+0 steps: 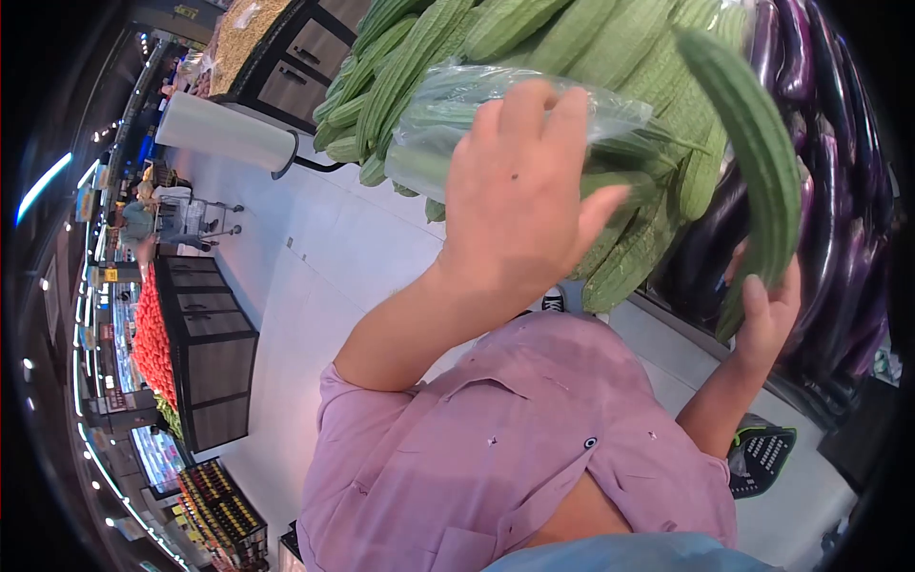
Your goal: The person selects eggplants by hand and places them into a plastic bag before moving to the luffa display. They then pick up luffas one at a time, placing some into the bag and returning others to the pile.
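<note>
My left hand [519, 191] lies over a clear plastic bag [443, 105], palm down. Its fingers are curled onto the film and the thumb is out to the side. Long green gourds show through the bag, which rests on a heap of ridge gourds [572, 48]. At the right, my right hand [770, 310] is closed around the lower end of one long, curved ridge gourd [758, 153]. That gourd is raised above the pile, its far end tilted up and slightly blurred. My palms and some fingertips are hidden.
Dark purple eggplants [829, 200] are stacked right of the gourds. A roll of plastic bags [229, 133] sticks out at the left. A black basket [762, 458] stands on the floor by my right side. Farther off are a stand of red produce [152, 334] and a person with a cart [195, 214].
</note>
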A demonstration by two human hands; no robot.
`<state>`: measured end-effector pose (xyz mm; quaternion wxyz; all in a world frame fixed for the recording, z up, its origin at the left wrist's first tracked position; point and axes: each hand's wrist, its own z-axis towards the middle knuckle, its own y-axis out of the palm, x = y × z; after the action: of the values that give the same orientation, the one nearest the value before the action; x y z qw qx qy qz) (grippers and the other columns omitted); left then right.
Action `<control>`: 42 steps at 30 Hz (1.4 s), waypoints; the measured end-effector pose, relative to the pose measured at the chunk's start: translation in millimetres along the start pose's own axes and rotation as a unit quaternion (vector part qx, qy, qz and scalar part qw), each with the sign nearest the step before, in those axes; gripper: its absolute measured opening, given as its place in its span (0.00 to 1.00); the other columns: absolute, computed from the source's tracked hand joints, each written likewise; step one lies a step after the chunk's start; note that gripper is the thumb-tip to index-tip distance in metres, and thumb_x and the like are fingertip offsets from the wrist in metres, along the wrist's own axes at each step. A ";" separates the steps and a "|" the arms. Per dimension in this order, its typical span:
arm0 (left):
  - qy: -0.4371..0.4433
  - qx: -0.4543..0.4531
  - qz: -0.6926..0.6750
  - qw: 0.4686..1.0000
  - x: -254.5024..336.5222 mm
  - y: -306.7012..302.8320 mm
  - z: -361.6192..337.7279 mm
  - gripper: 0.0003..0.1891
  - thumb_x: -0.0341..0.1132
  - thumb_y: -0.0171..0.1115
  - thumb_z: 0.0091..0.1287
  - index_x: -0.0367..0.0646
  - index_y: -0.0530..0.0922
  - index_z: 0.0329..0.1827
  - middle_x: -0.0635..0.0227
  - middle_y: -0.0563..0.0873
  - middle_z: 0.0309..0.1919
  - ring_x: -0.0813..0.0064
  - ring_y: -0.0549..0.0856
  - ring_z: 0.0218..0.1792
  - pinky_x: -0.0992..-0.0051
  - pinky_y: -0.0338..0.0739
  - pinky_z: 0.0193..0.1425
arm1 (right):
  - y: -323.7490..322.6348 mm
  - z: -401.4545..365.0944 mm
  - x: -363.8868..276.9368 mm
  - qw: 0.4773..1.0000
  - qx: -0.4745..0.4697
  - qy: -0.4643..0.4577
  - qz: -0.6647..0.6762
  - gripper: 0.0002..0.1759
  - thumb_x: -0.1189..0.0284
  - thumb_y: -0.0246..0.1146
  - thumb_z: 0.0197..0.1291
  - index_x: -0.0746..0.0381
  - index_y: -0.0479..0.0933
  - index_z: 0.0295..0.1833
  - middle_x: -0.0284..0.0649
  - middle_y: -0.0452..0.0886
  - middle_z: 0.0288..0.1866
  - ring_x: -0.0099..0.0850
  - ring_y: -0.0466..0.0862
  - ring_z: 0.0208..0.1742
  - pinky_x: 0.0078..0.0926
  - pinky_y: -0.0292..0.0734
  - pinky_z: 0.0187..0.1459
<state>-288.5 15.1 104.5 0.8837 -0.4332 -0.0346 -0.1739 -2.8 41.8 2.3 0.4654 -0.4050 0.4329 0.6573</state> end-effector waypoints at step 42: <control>-0.026 0.001 -0.032 0.999 -7.6 -7.9 8.7 0.05 0.28 0.71 0.66 0.37 0.87 0.42 0.74 0.76 0.23 0.85 0.71 0.25 0.81 0.64 0.30 | 160.4 111.5 49.4 0.810 -0.226 -0.359 -0.405 0.09 0.72 0.64 0.56 0.64 0.82 0.40 0.44 0.85 0.31 0.44 0.86 0.37 0.42 0.81 0.37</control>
<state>-297.5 19.5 114.2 0.8771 -0.4351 -0.0717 -0.1905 -183.4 129.4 20.0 0.7068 -0.3723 -0.1290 0.5875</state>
